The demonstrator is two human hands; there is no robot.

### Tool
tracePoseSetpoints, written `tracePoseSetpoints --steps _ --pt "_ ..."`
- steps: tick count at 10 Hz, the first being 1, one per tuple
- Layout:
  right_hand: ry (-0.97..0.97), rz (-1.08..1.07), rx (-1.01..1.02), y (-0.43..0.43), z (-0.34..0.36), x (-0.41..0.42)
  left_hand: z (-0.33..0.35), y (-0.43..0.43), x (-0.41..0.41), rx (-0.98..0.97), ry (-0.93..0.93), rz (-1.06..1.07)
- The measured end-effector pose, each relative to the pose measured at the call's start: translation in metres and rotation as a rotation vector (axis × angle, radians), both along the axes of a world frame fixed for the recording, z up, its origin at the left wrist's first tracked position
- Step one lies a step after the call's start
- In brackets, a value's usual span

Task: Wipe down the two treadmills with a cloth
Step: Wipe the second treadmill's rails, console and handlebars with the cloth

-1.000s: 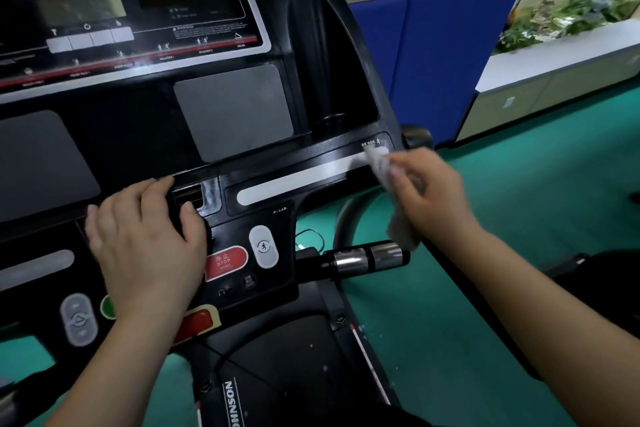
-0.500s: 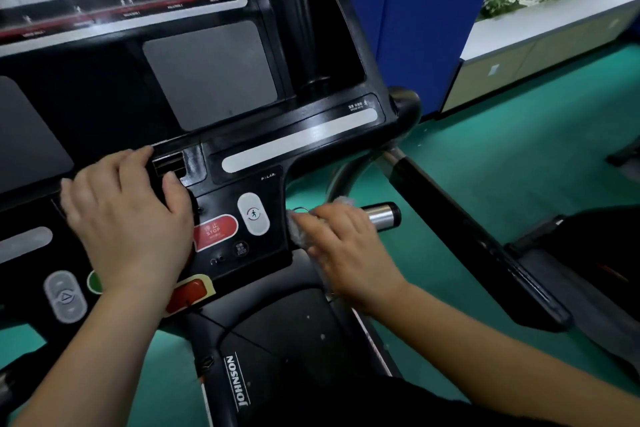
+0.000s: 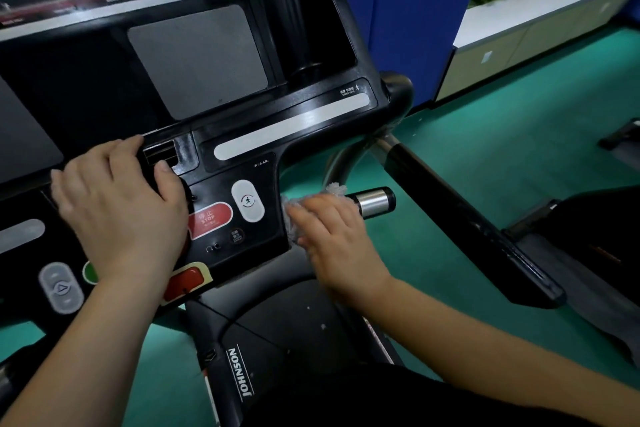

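A black treadmill console (image 3: pixel 194 62) fills the upper left of the head view, with a red STOP button (image 3: pixel 209 218) and a white oval key (image 3: pixel 247 201). My left hand (image 3: pixel 121 211) rests on the console's lower edge, thumb by a small vent slot. My right hand (image 3: pixel 339 243) holds a small whitish cloth (image 3: pixel 294 211) wrapped over the short chrome-tipped grip bar (image 3: pixel 372 201) just right of the console's lower panel. Most of the cloth is hidden under my fingers.
A long black side handrail (image 3: pixel 467 218) slopes down to the right. Green floor (image 3: pixel 502 149) lies beyond it, with a blue wall pad (image 3: pixel 415 10) and a white cabinet (image 3: pixel 536 24) topped with plants at the back right. The treadmill's motor cover, marked JOHNSON (image 3: pixel 242 374), sits below.
My right hand moved the cloth down from the white strip on the console's right edge to the short grip bar. My left hand stayed on the console. The view tilted downward.
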State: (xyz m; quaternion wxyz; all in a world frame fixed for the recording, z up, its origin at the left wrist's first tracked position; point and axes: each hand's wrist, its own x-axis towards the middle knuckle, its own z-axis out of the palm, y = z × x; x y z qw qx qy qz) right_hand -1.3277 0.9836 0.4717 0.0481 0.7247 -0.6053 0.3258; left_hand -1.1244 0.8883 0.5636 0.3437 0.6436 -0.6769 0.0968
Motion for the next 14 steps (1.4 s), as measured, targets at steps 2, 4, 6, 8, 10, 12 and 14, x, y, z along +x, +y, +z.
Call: tracePoseSetpoints --steps 2,4,6,8,10,12,14 --pt "-0.043 -0.053 0.152 -0.007 0.019 -0.06 0.0 0.001 0.001 -0.003 -0.013 0.004" --pt "-0.107 0.045 0.196 -0.006 0.03 -0.059 0.001 0.002 0.001 -0.014 -0.021 0.003" --pt "0.133 0.015 0.148 0.012 0.01 -0.009 0.001 0.002 0.0 -0.003 -0.024 0.01" --pt "0.411 0.095 0.447 -0.01 0.053 -0.01 0.0 0.0 0.0 -0.003 -0.032 0.012" --pt "0.287 0.218 0.763 -0.057 0.077 -0.02 0.0 0.0 0.002 -0.01 -0.038 0.01" --pt "0.127 0.198 0.3 -0.006 0.042 -0.021 -0.001 0.0 0.002 -0.018 -0.047 0.011" --pt "0.065 0.167 0.274 -0.023 0.036 -0.025 -0.001 0.0 0.001 -0.023 -0.039 0.01"
